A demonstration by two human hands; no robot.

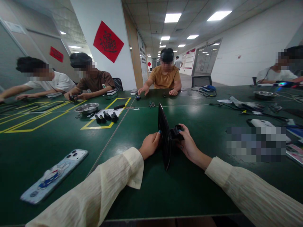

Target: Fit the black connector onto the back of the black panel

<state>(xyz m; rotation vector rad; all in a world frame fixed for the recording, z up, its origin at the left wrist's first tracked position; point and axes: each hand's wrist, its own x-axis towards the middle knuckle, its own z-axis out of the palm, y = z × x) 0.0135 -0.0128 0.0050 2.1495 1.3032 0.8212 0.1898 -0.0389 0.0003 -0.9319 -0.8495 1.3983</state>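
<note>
A thin black flat panel, like a small screen, stands on edge above the green table, seen almost side-on. My left hand is closed on its left side, thumb against the face. On the panel's right side juts a blocky black mount. The fingers of my right hand wrap around that mount. Whether the mount is fixed to the panel or only pressed against it, I cannot tell. Some fingertips of both hands are hidden behind these parts.
A phone in a cartoon case lies left on the green table. Several black parts and a metal bowl sit farther off. Cables and a white device lie right. Several people sit around; one opposite reaches for a small black object.
</note>
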